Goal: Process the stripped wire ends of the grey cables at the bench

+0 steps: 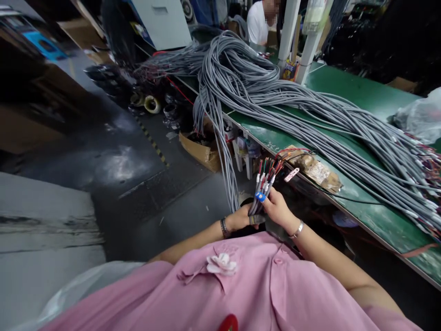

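A bundle of grey cables (257, 205) is gripped low down by my left hand (243, 218), just in front of my body. Their upper ends show white bands and stripped red, green, black and orange wires fanning upward. My right hand (279, 211) closes on the same bundle from the right, its thumb, wrapped in something blue, pressed against the cables near the white bands. Some fingers of both hands are hidden behind the bundle. From my left hand, long grey cables (225, 161) run up to the big heap (237, 78) on the green table (251, 126).
A brown taped packet (319, 172) and a pink-white strip (291, 174) lie at the table edge. Under the table stands an open cardboard box (200, 149). A clear plastic bag (422, 115) sits far right. Beyond the white posts is another person (257, 23).
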{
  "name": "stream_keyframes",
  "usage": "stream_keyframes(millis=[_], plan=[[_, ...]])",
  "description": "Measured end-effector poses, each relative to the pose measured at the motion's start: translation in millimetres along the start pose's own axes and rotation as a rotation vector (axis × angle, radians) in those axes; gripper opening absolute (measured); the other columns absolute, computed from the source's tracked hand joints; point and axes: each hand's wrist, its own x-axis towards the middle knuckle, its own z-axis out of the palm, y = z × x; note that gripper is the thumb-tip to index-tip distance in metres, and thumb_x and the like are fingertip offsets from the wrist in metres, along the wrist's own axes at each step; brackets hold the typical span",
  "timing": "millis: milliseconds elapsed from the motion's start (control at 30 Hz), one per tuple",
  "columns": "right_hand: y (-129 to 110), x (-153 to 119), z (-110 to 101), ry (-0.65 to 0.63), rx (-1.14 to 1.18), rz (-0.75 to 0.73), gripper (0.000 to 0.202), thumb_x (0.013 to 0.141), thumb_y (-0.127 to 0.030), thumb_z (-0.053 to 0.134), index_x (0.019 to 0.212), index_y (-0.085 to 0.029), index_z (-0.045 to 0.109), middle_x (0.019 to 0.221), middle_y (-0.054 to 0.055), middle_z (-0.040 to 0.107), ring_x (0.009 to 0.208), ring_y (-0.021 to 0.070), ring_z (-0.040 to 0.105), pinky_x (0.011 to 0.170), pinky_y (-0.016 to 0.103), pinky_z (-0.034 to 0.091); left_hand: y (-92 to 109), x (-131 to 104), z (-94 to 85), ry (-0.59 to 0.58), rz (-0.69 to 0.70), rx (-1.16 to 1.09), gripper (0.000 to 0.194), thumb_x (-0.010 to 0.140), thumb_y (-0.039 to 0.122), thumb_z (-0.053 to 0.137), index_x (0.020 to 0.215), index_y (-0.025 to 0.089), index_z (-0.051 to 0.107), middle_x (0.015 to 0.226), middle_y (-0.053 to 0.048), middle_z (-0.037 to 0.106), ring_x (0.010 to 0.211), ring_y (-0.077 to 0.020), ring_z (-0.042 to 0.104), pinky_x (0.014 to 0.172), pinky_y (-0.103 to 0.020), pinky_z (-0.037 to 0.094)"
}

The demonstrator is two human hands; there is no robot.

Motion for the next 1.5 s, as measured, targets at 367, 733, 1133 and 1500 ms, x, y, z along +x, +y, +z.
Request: stream_keyframes(millis=[367, 733, 1133, 1500], plan=[[16.4, -0.5, 10.7, -0.037, 0.222, 0.217, 0.038, 0.084, -0.054, 0.056, 0.095, -0.018, 0.056, 0.076, 0.002, 0.062, 0.057, 0.0116, 0.054, 0.055, 0.025, 0.048, -12.0, 1.3, -8.6, 0.188, 0.092, -0.147, 0.053, 0.082, 0.065, 0.051, 0.083, 0.012, 0.057, 0.061, -0.002, 0.061, 0.052, -0.0132, 0.06, 0.052, -0.024, 0.047], [14.9, 18.6, 6.6, 0.069, -0.017, 0.027, 0.038, 0.088, -0.051, 0.051, 0.087, -0.015, 0.062, 0.083, 0.006, 0.066, 0.077, 0.018, 0.058, 0.073, 0.03, 0.049, -6.4, -15.3, -7.7, 0.205, 0.091, -0.102, 0.057, 0.081, 0.066, 0.052, 0.067, 0.012, 0.061, 0.062, -0.006, 0.064, 0.059, -0.0137, 0.061, 0.064, -0.026, 0.05], [10.1, 8.3, 25.8, -0.293, 0.291, 0.25, 0.046, 0.081, -0.063, 0.054, 0.094, -0.02, 0.054, 0.049, -0.004, 0.054, 0.037, 0.0139, 0.051, 0.037, 0.026, 0.042, -3.8, -14.6, -14.2, 0.148, 0.055, -0.139, 0.054, 0.08, 0.065, 0.055, 0.076, 0.013, 0.069, 0.067, -0.009, 0.068, 0.06, -0.0191, 0.065, 0.064, -0.033, 0.054], [12.6, 10.2, 25.1, 0.017, 0.137, 0.115, 0.047, 0.075, -0.064, 0.06, 0.079, -0.017, 0.061, 0.062, 0.003, 0.062, 0.059, 0.0167, 0.058, 0.05, 0.026, 0.047, -9.6, -5.7, -17.0, 0.077, 0.103, -0.031, 0.054, 0.079, 0.065, 0.056, 0.075, 0.013, 0.07, 0.072, -0.007, 0.067, 0.069, -0.0178, 0.062, 0.069, -0.029, 0.051]])
